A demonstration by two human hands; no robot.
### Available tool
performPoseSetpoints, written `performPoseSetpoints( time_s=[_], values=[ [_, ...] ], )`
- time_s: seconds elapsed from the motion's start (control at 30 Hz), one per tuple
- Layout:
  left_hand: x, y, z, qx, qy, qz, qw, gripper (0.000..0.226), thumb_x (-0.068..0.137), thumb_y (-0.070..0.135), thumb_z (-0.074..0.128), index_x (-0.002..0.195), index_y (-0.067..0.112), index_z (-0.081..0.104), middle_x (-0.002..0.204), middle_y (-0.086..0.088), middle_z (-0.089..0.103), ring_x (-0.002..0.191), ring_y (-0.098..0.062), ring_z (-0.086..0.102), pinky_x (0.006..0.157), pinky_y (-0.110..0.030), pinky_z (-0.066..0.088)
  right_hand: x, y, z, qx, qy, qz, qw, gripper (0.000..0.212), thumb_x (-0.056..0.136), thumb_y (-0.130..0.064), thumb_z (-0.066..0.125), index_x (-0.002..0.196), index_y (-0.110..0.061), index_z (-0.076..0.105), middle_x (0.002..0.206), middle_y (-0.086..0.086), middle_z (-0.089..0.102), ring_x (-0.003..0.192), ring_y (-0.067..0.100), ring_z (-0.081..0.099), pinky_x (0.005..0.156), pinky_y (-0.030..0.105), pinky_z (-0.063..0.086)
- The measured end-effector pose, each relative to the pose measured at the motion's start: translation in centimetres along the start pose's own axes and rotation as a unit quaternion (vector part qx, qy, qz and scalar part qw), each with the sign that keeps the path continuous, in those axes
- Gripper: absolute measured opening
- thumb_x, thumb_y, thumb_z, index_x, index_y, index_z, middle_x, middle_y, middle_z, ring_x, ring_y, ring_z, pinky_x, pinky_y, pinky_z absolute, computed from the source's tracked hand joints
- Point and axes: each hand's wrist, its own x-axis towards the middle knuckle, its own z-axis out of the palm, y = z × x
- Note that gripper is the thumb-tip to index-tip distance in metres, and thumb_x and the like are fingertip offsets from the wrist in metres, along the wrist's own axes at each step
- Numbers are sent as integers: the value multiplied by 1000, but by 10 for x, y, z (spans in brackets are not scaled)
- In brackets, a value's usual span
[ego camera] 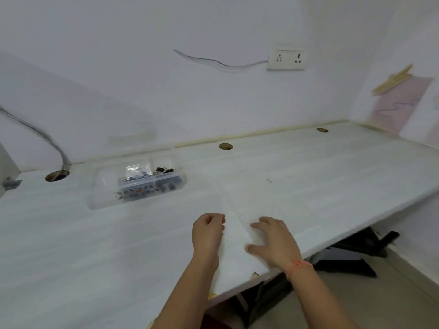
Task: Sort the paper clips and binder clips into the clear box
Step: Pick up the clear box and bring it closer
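A clear box (99, 200) with an open lid lies at the back left of the white desk. Its middle compartment holds bluish paper clips (136, 178), and the right one holds black binder clips (165, 170). One small loose clip (269, 180) lies on the desk, right of the box. My left hand (207, 233) hovers near the front of the desk with fingertips pinched together; I can make out nothing between them. My right hand (273, 243) is beside it, fingers spread, resting on the desk near the front edge.
The desk (332, 174) has cable holes (225, 146) along its back edge, and a cable rises from the left hole (57, 175). A wall socket (286, 58) is above. Dark chair parts (351, 255) sit below the desk's front right edge.
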Motion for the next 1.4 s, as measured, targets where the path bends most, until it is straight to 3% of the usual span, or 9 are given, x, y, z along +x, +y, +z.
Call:
performPoseSetpoints(
  time_s=[0.2,0.37,0.53,0.63,0.73,0.83,1.07,1.27,1.4],
  values=[
    [-14,-10,14,19,2,6,1000,13,89,14,54,84,11,66,91,-7,68,87,-22,63,83,-36,53,-7,9,19,-125,111,-99,981,41,93,-44,48,130,-28,56,147,-6,45,139,18,37,108,29,36],
    [-21,-12,7,-1,25,0,1000,17,91,12,52,79,12,64,90,-9,67,84,-23,61,83,-37,51,-6,12,20,-175,261,-203,927,27,85,-37,53,81,-24,76,90,-7,77,84,15,74,58,19,55],
    [-18,-3,-1,-39,33,6,999,18,93,11,51,81,11,64,97,-12,67,85,-23,62,83,-36,51,-8,-23,-22,28,466,-210,859,33,95,-32,49,89,-11,74,79,-2,75,69,9,70,60,17,54],
    [-15,2,-6,-37,30,15,999,19,95,16,50,105,9,64,117,-13,63,102,-26,60,90,-37,48,-13,-51,-57,207,521,-174,810,29,93,-29,51,90,-10,71,81,-2,74,75,7,69,68,15,52],
    [-14,7,-20,-10,83,24,996,53,95,32,51,143,15,36,148,-10,40,130,-31,43,106,-43,35,-12,-67,-85,376,512,-106,765,25,94,-27,50,84,-10,66,73,-1,71,69,8,69,66,23,52],
    [-17,12,-43,-37,118,46,991,71,92,41,53,150,19,18,156,-6,26,140,-28,31,111,-43,27,-5,-67,-104,502,421,-42,754,31,95,-29,52,75,-7,64,65,2,68,55,13,66,59,27,53],
    [-20,-2,-112,-64,196,77,975,24,96,24,50,109,7,60,91,-12,59,72,-21,50,70,-31,42,10,-76,-98,679,137,1,721,21,94,-27,55,86,-9,63,72,3,72,59,12,71,61,22,56],
    [-11,1,-148,-138,275,70,949,17,94,21,52,100,6,58,71,-4,45,58,-15,40,56,-26,36,19,-59,-9,346,0,-6,938,21,98,-33,44,114,-24,53,95,11,65,72,17,62,65,29,52],
    [4,2,-169,-150,286,82,943,28,90,3,50,116,-1,59,82,-7,58,65,-16,52,62,-22,42,21,-64,30,88,99,-23,991,39,100,-36,31,137,-25,39,108,7,68,100,28,63,78,31,46]
  ],
)
